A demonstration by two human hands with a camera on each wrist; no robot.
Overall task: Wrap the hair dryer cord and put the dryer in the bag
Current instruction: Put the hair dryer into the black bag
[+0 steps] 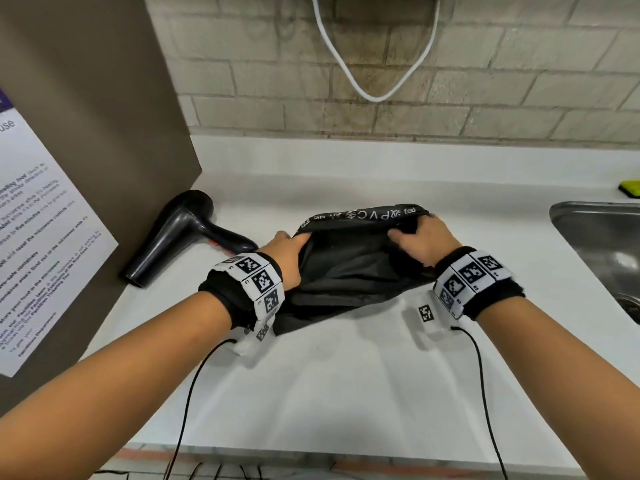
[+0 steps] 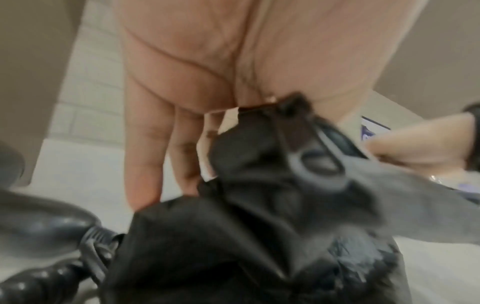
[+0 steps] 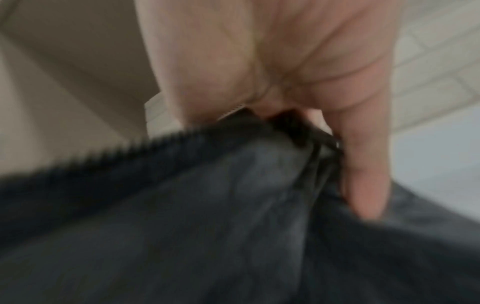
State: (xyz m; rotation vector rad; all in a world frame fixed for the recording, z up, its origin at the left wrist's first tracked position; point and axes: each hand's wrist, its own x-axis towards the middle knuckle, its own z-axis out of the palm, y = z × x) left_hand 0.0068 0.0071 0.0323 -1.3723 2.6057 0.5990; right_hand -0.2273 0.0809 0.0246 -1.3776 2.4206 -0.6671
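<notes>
Black bag (image 1: 349, 271) gripped by both hands, dryer (image 1: 180, 233) outside.

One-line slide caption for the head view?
Both hands hold the black bag open; hair dryer waits alongside.

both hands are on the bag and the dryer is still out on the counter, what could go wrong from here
1. Both the left hand and the right hand grip the black bag; freeing one to fetch the hair dryer may let the limp mouth collapse.
2. The zipper teeth along the opening, seen in the right wrist view, could snag the dryer going in.
3. The dryer's cord is mostly hidden behind the left hand, so I cannot tell whether it is wrapped; a loose one might catch.
</notes>
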